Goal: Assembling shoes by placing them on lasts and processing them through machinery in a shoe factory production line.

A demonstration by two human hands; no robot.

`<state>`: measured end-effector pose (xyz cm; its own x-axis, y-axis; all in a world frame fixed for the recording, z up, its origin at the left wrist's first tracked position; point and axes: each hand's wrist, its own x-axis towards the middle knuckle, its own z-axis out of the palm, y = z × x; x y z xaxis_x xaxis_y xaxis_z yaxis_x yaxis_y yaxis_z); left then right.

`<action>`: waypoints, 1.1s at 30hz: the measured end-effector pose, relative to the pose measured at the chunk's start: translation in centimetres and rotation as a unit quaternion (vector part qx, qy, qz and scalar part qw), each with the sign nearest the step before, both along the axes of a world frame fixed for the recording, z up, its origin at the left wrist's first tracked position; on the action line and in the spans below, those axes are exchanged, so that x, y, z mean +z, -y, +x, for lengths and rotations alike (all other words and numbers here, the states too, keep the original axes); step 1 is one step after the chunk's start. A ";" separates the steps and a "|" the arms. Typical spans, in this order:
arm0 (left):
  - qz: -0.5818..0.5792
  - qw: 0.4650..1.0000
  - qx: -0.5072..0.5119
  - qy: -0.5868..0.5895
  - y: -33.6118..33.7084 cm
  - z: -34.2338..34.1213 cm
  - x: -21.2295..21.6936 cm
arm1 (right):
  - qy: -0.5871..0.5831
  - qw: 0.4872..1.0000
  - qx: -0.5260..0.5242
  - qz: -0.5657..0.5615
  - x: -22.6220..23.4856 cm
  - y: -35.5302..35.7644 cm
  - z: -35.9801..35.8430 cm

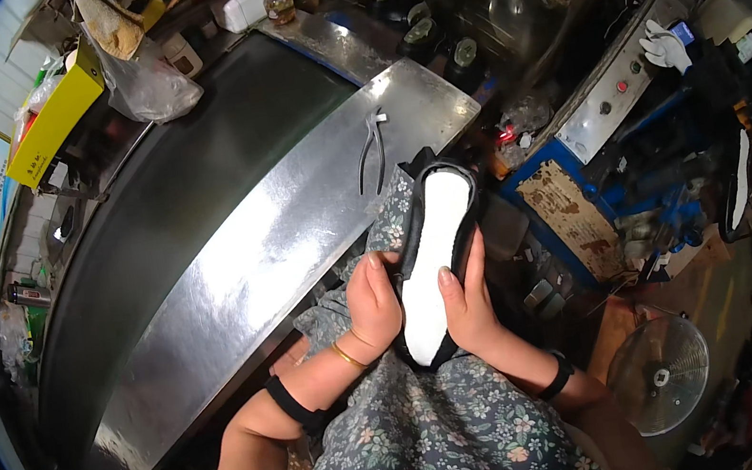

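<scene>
A black shoe (438,255) with a long white sole surface facing up rests over my lap, one end pointing away from me. My left hand (374,303) is closed around its left side. From the right, my right hand (468,304) grips the other edge, its thumb lying on the white surface. Black material stands up around the rim of the white piece, and at the far end a black flap juts out. On the metal worktop ahead and to the left lies a pair of pliers (370,154) with its handles toward me.
The shiny metal worktop (236,264) adjoins a dark conveyor belt (192,155) on my left. A yellow box (57,121) and a lidded jar (278,5) stand behind it. On the right are a button panel (611,96), a white glove (665,47) and a round fan (660,378).
</scene>
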<state>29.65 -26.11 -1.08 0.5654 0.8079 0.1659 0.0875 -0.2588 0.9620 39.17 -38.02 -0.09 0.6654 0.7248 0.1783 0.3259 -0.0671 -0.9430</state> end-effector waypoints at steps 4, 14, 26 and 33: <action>-0.157 0.982 -0.091 0.051 -2.8 3.3 0.6 | -0.043 0.999 0.031 0.001 -0.3 1.3 -0.6; -0.300 0.887 -0.349 0.024 -4.3 8.4 5.7 | -0.253 0.965 0.023 0.068 1.4 0.3 6.8; -0.305 0.868 -0.380 0.093 -3.7 7.8 3.3 | -0.021 0.996 0.069 0.056 3.8 -3.7 8.5; -0.273 0.874 -0.400 0.047 -4.6 8.8 3.9 | -0.424 0.882 0.161 0.131 4.0 -2.2 10.4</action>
<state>38.42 -21.53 2.82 0.9900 0.1334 -0.0449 0.0029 0.2992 0.9542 49.55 -35.84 3.96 0.4068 0.9085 -0.0958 -0.5417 0.1554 -0.8261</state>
